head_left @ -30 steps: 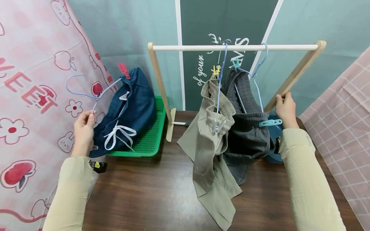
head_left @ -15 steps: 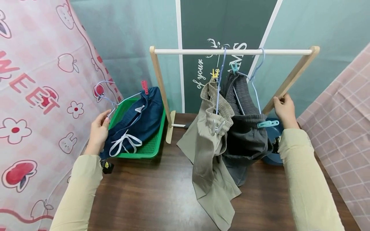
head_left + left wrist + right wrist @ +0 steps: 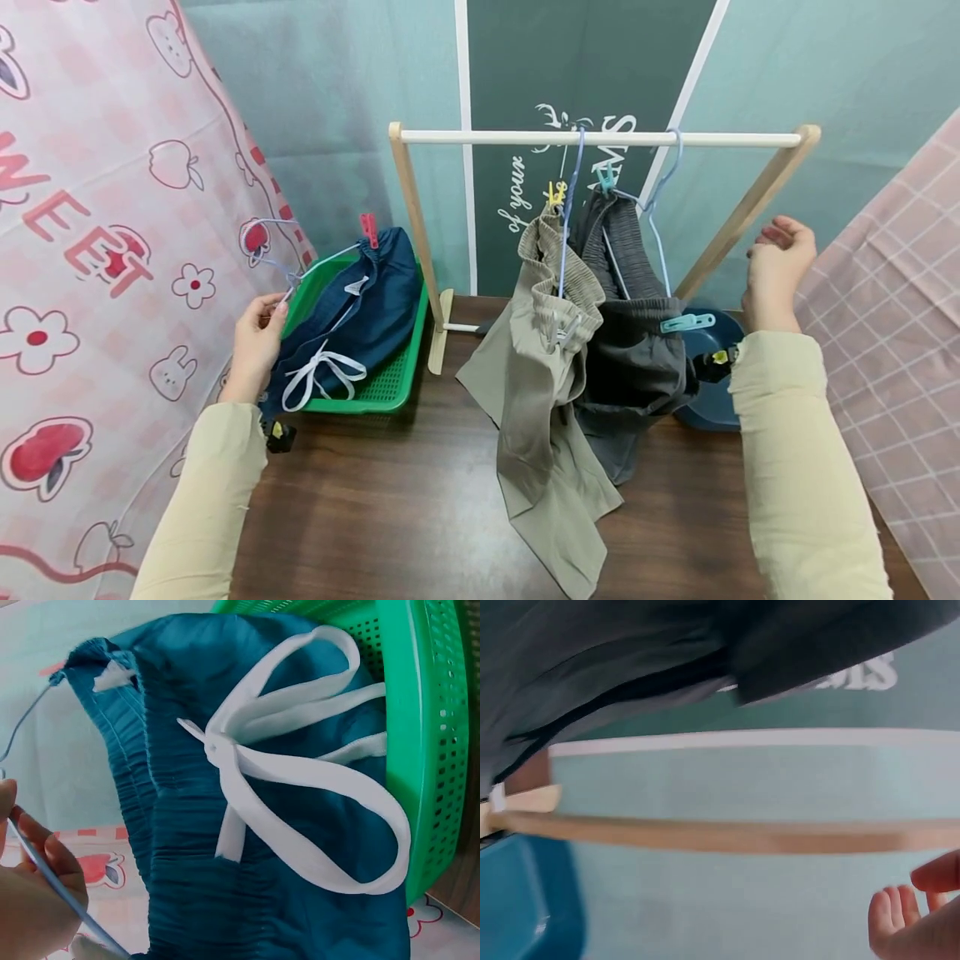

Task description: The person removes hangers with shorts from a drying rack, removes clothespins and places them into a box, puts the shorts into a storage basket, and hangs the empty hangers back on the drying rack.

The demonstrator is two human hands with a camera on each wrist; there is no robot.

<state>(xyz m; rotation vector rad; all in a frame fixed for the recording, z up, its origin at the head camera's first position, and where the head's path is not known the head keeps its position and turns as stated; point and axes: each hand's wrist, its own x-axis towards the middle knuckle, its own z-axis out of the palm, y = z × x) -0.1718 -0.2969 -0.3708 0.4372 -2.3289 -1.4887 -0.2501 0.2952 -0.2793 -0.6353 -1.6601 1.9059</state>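
Left fingers (image 3: 64, 859) pinch the hanger (image 3: 78, 910) — probably stiff, best held near its neck; the shorts (image 3: 191, 795) look soft, light. Right fingers (image 3: 883, 911) — loosely bent — hold nothing.

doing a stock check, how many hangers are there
3: one hanger in the left hand, a second and a third hooked on the white rail; more may be hidden.

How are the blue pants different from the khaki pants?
The blue pants have a white bow; the khaki pants show none. The left hand holds the blue pants' hanger; the khaki pants hang on the rack. Both look gathered at the waist.
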